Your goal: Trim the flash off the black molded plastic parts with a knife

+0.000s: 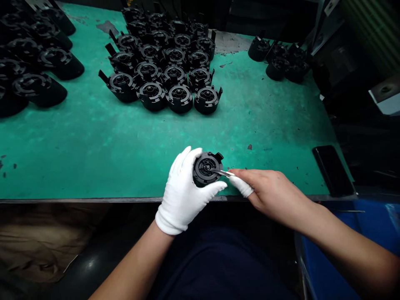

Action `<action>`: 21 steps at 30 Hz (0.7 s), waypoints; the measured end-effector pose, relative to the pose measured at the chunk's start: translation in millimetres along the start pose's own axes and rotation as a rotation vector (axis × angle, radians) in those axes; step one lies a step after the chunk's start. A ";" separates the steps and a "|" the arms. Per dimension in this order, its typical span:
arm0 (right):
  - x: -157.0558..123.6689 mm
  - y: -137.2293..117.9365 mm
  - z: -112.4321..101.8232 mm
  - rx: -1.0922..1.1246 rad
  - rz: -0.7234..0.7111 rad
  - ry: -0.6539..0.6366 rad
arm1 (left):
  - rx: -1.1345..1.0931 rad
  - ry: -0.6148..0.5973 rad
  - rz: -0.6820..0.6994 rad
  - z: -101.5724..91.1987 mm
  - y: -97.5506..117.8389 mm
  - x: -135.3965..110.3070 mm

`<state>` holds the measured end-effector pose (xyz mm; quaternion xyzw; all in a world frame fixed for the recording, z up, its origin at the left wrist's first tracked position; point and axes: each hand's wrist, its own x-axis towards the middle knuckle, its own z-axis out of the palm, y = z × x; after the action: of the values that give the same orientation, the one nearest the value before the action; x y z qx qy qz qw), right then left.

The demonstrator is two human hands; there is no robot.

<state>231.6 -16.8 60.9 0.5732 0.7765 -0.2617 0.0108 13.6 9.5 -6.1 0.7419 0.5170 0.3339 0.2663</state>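
My left hand (187,189), in a white glove, is wrapped round a round black plastic housing (203,178) near the front edge of the table. The housing's ringed face is turned up, and a small tab juts from its far right rim. A thin metal blade, looking like a trimming knife (223,172), is pinched in my right hand (265,187). Its tip touches or hovers just over the middle of the housing's face. Only the thumb of my right hand wears a white cover; its other fingers are mostly hidden behind it.
Rows of similar black housings (179,98) stand on the green table (125,154) beyond my hands. More black parts (61,62) stand at the left, and several smaller ones (276,68) at the back right. A dark phone (333,170) lies near the right edge. Blue bins (371,225) are below it.
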 end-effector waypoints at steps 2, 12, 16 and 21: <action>-0.1 -6.2 1.0 0.035 0.014 -0.027 | 0.003 0.013 -0.002 0.6 0.7 -0.5; 9.3 -21.2 21.6 0.765 0.123 0.054 | -0.002 0.219 -0.051 8.2 3.6 -11.4; 27.5 -15.3 31.9 0.755 0.193 0.182 | 0.070 0.098 -0.128 2.4 32.1 -45.3; 33.7 0.6 7.0 0.532 0.006 0.246 | 0.093 -0.052 -0.196 -5.0 55.8 -75.9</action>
<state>218.6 10.2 43.9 0.5856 0.6742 -0.3848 -0.2334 24.2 -80.0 21.6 0.7078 0.5947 0.2625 0.2764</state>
